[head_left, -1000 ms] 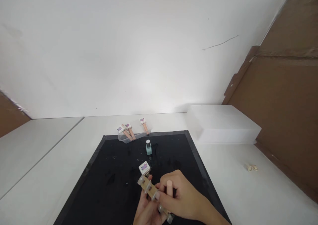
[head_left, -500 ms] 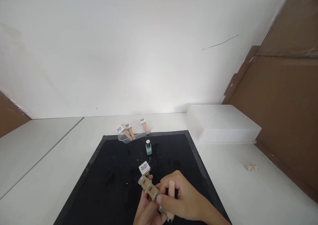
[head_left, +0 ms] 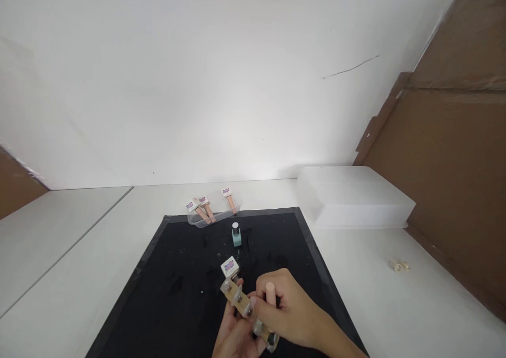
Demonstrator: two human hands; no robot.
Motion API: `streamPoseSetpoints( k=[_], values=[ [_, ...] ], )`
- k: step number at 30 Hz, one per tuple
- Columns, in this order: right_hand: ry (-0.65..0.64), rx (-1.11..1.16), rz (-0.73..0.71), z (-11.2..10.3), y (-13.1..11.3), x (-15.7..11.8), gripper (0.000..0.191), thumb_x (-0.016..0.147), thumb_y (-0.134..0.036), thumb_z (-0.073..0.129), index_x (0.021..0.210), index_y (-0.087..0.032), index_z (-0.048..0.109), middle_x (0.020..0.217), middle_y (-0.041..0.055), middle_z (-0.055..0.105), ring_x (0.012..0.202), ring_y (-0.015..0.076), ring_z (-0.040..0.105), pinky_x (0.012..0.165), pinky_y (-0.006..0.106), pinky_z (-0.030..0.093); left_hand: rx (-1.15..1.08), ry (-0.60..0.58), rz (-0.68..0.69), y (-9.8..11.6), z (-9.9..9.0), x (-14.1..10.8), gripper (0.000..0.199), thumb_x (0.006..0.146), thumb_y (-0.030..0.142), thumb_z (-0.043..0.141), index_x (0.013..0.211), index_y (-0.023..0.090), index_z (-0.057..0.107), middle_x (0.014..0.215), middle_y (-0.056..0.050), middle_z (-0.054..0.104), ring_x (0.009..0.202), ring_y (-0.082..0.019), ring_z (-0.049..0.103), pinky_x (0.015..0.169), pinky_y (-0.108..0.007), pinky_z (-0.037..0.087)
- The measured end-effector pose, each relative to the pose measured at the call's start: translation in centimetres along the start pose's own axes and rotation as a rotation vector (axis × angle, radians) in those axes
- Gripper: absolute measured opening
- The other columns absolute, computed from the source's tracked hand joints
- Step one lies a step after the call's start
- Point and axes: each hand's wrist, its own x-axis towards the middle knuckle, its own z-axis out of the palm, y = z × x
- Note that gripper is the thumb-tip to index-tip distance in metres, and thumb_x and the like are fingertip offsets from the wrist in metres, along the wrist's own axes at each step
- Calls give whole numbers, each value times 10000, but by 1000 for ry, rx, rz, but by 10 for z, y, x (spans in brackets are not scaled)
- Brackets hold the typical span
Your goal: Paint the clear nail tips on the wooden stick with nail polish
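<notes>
My left hand (head_left: 234, 337) is closed around a tan strip (head_left: 243, 304) set with clear, rounded pieces that have dark centres. Just past its fingertips juts a white, square-faced bottle (head_left: 230, 267) with a purple label; its lower part is hidden, and I cannot tell whether the hand grips it. My right hand (head_left: 290, 310) pinches a peach stick-like cap (head_left: 270, 293) upright over the strip's near end, its thumb against the strip. The cap's lower end is hidden behind that hand. A small teal nail polish bottle (head_left: 236, 236) with a white-topped dark cap stands beyond both hands.
A black mat (head_left: 185, 289) lies under the hands. At its far edge sits a shallow clear tray (head_left: 201, 225) with several white-and-peach labelled bottles (head_left: 200, 211). On the right are a translucent plastic box (head_left: 359, 200), small cream rings (head_left: 400, 265) and a brown cardboard wall (head_left: 454, 179).
The peach cap has shifted slightly left and its lower part has gone out of sight. More of the strip's near end now shows, including a dark spot. My left hand has barely moved.
</notes>
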Motion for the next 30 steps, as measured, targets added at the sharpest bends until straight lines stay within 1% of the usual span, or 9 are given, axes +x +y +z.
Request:
streamPoseSetpoints(
  k=[4,7,13,19,26,30],
  values=[
    [4,-33,-29,-1,1,-1,351,727,-59,456,505,-188,217,508,-73,295,454,58,297,429,192,230,2,-2,-9,1,0,0,944,623,98,661,1348,332,104,970,-56,657,893,-241,630,835,-419,426],
    [19,-63,-42,-1,3,-1,350,725,-56,446,517,-194,199,523,-69,300,469,65,309,445,202,234,-24,-16,-16,0,-1,0,950,628,115,666,1351,347,96,984,-60,664,892,-238,630,828,-415,428],
    [28,-120,-69,-2,5,-1,356,738,-56,434,527,-194,183,527,-64,292,473,71,314,455,218,232,-31,-16,-17,-1,-4,2,940,630,131,667,1345,388,115,993,-31,663,921,-222,616,848,-403,413],
    [31,-165,-106,-4,4,0,345,759,-84,421,528,-192,188,526,-61,289,473,75,321,461,229,235,-15,-24,-17,-1,-6,3,917,626,153,668,1344,382,145,1047,-45,643,928,-218,607,867,-405,397],
    [34,-259,-147,-4,3,2,347,764,-97,416,534,-190,172,523,-61,272,473,80,302,470,236,220,-28,-2,-11,0,-2,2,905,635,138,666,1342,379,153,1037,-55,644,970,-242,597,874,-429,395],
    [34,-264,-136,-4,2,2,342,749,-89,423,537,-192,175,518,-64,269,470,80,297,468,232,213,-31,-6,-9,0,-3,2,921,638,112,656,1346,377,131,1009,-43,648,932,-236,612,876,-433,396]
  ],
)
